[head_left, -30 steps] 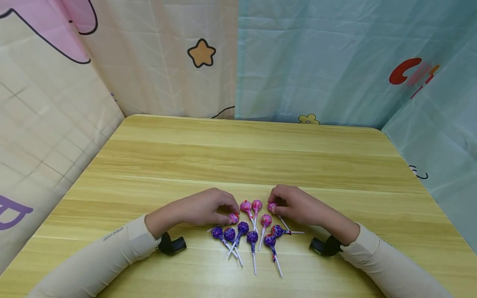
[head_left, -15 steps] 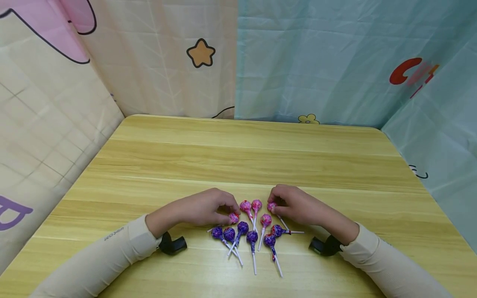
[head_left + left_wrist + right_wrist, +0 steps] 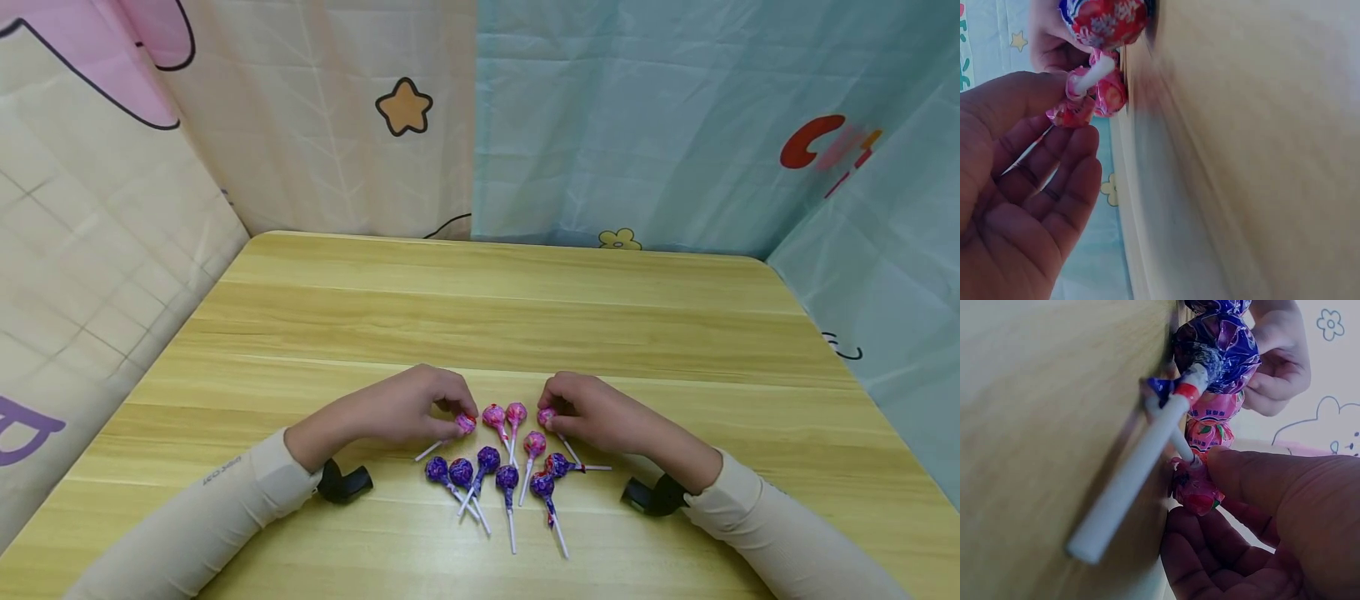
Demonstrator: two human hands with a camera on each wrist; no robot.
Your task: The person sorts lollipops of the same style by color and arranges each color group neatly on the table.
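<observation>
My left hand (image 3: 420, 406) pinches the wrapped head of a pink lollipop (image 3: 466, 423) between thumb and fingers; its white stick points down-left. In the left wrist view the same lollipop (image 3: 1071, 115) sits at the fingertips. On the other side, my right hand (image 3: 588, 408) grips another pink lollipop (image 3: 547, 417) by its head, the stick slanting toward the lower right. The right wrist view shows that lollipop (image 3: 1196, 490) between thumb and fingers. Between the hands lie two pink lollipops side by side (image 3: 505, 416), with one more pink lollipop (image 3: 535, 443) just below them.
Several purple lollipops (image 3: 487, 459) lie in a loose row nearer the person, some with crossed sticks. One purple lollipop (image 3: 558, 465) points its stick right. The wooden table (image 3: 480, 317) stretches back to printed curtains (image 3: 615, 117). Black wrist cameras (image 3: 345, 483) hang under both wrists.
My left hand has shifted slightly up and away from the purple lollipops, carrying its pink lollipop, whose stick now shows more. The right hand has stayed in place.
</observation>
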